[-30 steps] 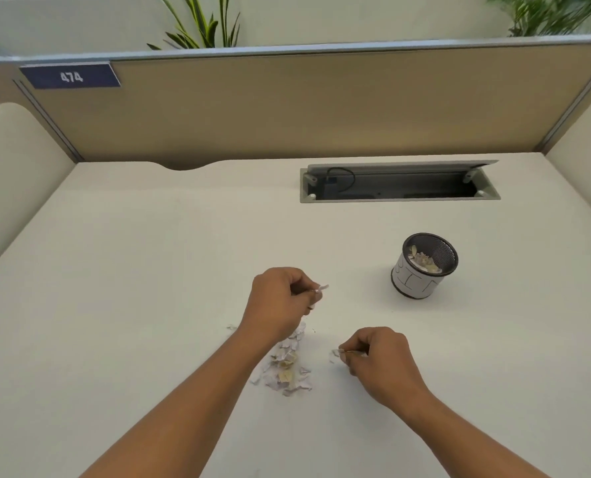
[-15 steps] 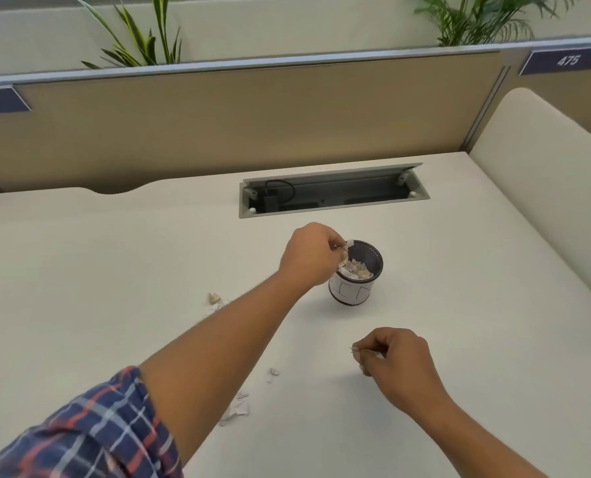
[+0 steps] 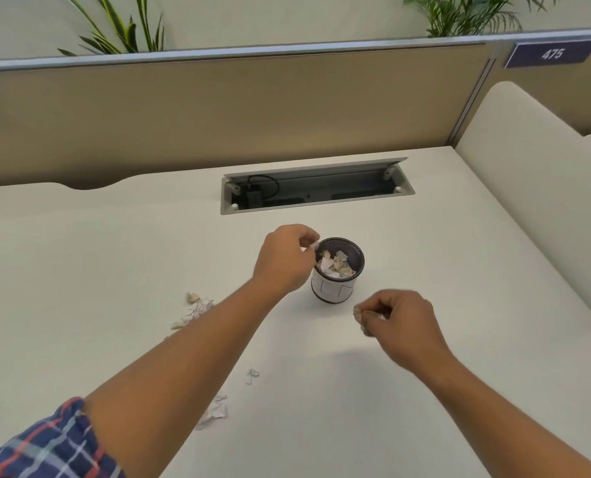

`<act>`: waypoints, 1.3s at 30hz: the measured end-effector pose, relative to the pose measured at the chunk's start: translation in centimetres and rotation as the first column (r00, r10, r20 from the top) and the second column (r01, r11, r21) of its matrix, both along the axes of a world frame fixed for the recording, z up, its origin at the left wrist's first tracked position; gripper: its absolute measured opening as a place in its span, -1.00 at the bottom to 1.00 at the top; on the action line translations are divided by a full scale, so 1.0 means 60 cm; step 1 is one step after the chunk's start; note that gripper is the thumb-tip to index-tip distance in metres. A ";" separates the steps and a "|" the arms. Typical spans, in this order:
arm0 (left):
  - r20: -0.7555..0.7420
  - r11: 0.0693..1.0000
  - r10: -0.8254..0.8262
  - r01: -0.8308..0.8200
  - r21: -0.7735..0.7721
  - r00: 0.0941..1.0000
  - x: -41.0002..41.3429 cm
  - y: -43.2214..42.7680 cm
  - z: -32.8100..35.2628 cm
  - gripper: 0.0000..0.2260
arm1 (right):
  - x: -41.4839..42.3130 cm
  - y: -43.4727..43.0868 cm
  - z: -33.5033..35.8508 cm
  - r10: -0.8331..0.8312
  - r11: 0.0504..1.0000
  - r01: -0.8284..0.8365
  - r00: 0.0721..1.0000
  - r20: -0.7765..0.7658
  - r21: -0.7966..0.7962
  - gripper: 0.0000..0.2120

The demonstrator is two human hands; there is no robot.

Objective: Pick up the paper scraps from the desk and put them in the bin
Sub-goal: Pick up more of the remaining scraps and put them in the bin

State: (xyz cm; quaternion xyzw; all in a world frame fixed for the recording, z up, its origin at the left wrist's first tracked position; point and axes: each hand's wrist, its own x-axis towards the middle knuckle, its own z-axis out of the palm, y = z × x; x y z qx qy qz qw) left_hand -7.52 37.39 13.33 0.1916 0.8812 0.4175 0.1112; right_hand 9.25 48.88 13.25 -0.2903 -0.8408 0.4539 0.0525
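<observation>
While the left hand point(image 3: 287, 257) hangs at the near-left edge of the bin point(image 3: 335, 293), its thumb and forefinger are pinched tight on a small white scrap point(image 3: 315, 245), held just over the rim and not let go. A second ago that hand was back over the litter in front of the person; half a second ago it had already reached the bin, and it has hardly shifted since. The small dark mesh bin stands upright on the desk point(image 3: 80, 257), with a white band round its outside, and a heap of torn paper point(image 3: 335, 265) fills it near to the top.

The right hand point(image 3: 401, 322) has come away from the desk where it was picking and now sits nearer the bin, to the bin's front right, and apart from it. Its fingers are curled in, and the tips seem to nip a second scrap point(image 3: 357, 313), pale and tiny, though the hand is blurred and I cannot be sure of it.

More scraps lie on the desk: a loose pile point(image 3: 197, 308) on the far side of the left forearm, a single bit point(image 3: 252, 376) on its near side, and a couple of larger pieces point(image 3: 216, 412) closer to the person. A plaid sleeve point(image 3: 45, 443) shows at the left elbow. Behind the bin an open cable tray point(image 3: 316, 188) is let into the desk, before a tan partition point(image 3: 218, 108) with a plate reading 475 point(image 3: 550, 54).
</observation>
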 end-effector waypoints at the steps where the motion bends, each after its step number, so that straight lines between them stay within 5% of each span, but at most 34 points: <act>1: 0.019 1.000 0.012 -0.012 0.021 1.000 0.004 -0.010 -0.004 -0.87 | -0.016 0.008 0.008 0.011 1.000 -0.010 1.000 -0.014 0.026 -0.85; 7: 0.118 0.990 0.006 -0.023 0.142 0.993 0.015 -0.023 -0.008 -0.88 | -0.132 0.040 0.038 0.099 0.965 -0.097 0.995 0.002 0.244 -0.88; 14: 0.078 0.993 0.031 -0.040 0.110 0.997 0.013 -0.017 -0.009 -0.88 | -0.200 0.037 0.050 0.228 0.814 -0.383 0.902 0.366 0.437 -0.76; 21: 0.133 0.994 0.087 -0.094 0.047 0.987 0.022 -0.073 -0.044 -0.91 | -0.195 0.034 0.066 0.191 0.843 -0.260 0.963 0.190 0.470 -0.82; 26: 0.146 0.991 0.125 -0.129 0.017 0.981 0.050 -0.141 -0.067 -0.92 | -0.152 -0.019 0.056 0.239 0.908 -0.228 0.971 0.011 0.351 -0.90; 32: 0.146 0.958 0.281 -0.285 0.006 0.948 0.083 -0.260 -0.085 -0.89 | -0.112 -0.092 -0.049 0.404 0.809 -0.518 0.833 0.378 0.277 -0.74; 39: 0.186 0.928 0.367 -0.373 0.001 0.912 0.127 -0.356 -0.120 -0.84 | -0.106 -0.124 -0.118 0.326 0.724 -0.519 0.838 0.438 0.455 -0.84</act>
